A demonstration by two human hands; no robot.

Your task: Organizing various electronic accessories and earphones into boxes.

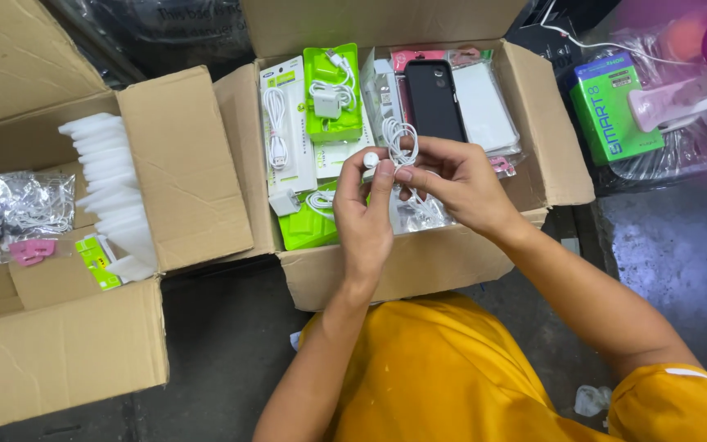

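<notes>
My left hand [362, 217] pinches a small white earbud [369, 160] between thumb and fingertips. Its thin white cable [401, 141] loops up and runs into my right hand [452, 184], which grips the cord. Both hands hover over an open cardboard box [419, 262] in front of me. The box holds green-and-white packs with white chargers and cables [330, 90], a black phone case [434, 98] and a white case in clear wrap [484, 102].
A larger open cardboard box [67, 344] stands at the left, with a row of white foam pieces [112, 192], a clear bag of small parts [18, 209] and a pink item. A green box [614, 106] and pink things in plastic lie at the right.
</notes>
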